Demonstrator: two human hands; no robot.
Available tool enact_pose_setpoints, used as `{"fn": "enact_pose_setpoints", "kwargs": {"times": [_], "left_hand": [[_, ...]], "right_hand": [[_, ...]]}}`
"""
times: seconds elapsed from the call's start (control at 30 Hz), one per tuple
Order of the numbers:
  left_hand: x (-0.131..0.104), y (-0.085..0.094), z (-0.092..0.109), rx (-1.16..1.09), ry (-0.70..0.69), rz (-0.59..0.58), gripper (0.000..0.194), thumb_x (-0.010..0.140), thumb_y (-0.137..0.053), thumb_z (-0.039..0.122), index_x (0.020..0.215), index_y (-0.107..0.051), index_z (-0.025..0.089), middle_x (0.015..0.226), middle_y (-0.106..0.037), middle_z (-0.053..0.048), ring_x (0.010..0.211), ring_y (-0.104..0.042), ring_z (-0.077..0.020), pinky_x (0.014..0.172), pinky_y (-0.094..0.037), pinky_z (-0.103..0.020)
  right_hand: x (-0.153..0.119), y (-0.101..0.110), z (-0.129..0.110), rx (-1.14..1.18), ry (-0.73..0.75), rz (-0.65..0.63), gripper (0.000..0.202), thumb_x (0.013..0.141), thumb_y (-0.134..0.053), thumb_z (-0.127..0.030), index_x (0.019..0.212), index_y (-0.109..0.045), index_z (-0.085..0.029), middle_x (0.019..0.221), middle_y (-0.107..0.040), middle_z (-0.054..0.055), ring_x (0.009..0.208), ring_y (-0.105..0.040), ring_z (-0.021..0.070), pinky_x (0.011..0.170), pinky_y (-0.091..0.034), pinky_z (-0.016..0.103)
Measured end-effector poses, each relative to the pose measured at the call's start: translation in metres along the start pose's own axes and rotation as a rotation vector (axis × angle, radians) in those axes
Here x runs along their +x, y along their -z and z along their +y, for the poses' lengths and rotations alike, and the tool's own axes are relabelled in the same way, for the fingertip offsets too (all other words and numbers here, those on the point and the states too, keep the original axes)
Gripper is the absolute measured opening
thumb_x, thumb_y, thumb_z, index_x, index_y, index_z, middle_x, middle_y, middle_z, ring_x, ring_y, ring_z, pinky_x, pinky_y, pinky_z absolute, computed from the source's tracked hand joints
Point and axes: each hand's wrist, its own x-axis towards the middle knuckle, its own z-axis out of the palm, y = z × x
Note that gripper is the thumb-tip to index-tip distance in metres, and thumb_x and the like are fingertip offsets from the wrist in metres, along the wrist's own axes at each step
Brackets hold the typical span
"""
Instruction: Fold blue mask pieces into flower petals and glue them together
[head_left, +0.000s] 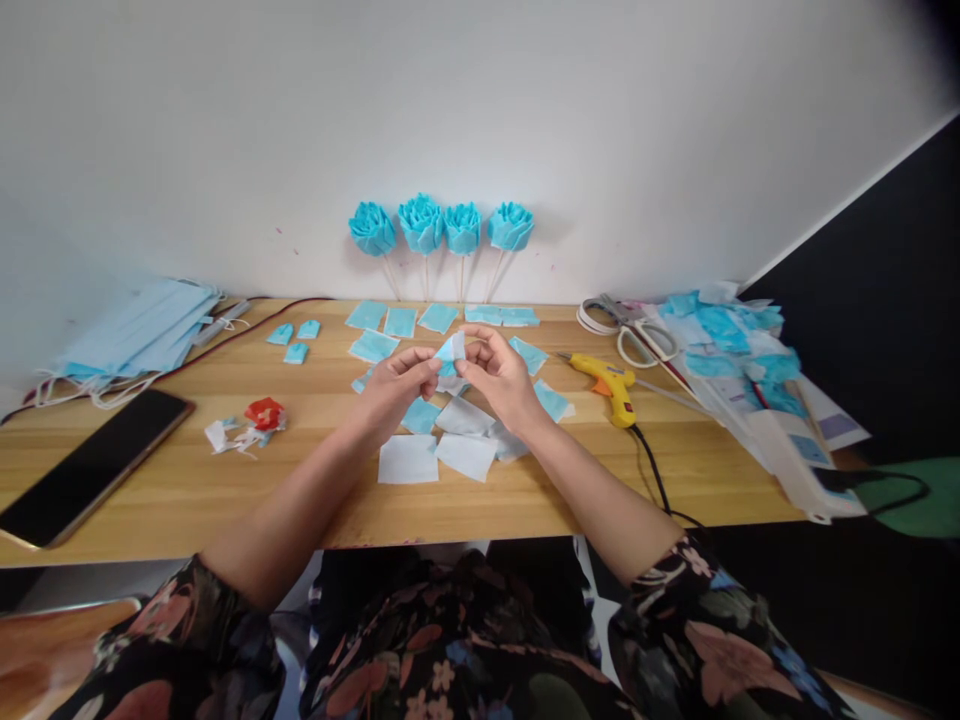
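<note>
A small blue-and-white fabric piece (450, 355), partly folded, is held up between my two hands above the middle of the table. My left hand (405, 385) pinches its left side, and my right hand (495, 375) grips its right side with thumb and fingers. Beneath and around them lie several blue squares (373, 346) and several white ones (407, 459). Three small folded blue pieces (296, 353) rest to the left. Behind, blue fabric flowers (421, 223) on thin sticks lean against the wall.
Face masks (142, 325) and a phone (94, 465) lie at left, near red-and-white scraps (264, 413). At right are a yellow glue gun (611, 385) with a black cord, scissors (645, 342), a tape roll (598, 315) and a heap of blue scraps (724, 325).
</note>
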Motion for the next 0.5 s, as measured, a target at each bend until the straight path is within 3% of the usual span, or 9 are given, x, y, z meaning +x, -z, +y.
{"fn": "enact_pose_setpoints", "kwargs": {"times": [0.17, 0.5], "left_hand": [[-0.0005, 0.0009, 0.0004, 0.013, 0.006, -0.036, 0.025, 0.074, -0.079, 0.037, 0.079, -0.068, 0.016, 0.061, -0.057, 0.001, 0.058, -0.048, -0.0099, 0.059, -0.038, -0.025], [-0.0014, 0.0029, 0.0011, 0.256, -0.046, 0.039, 0.032, 0.079, -0.072, 0.041, 0.060, -0.059, 0.018, 0.055, -0.052, 0.001, 0.054, -0.043, -0.0097, 0.056, -0.034, -0.026]], "right_hand": [[-0.0005, -0.0009, -0.0015, 0.014, -0.005, -0.005, 0.044, 0.080, -0.070, -0.034, 0.119, -0.054, -0.025, 0.081, -0.065, -0.004, 0.076, -0.062, 0.0143, 0.074, -0.049, 0.031], [-0.0010, -0.0013, 0.0003, -0.002, -0.001, -0.042, 0.042, 0.081, -0.070, -0.036, 0.119, -0.056, -0.025, 0.083, -0.065, -0.003, 0.079, -0.062, 0.0150, 0.076, -0.050, 0.031]]}}
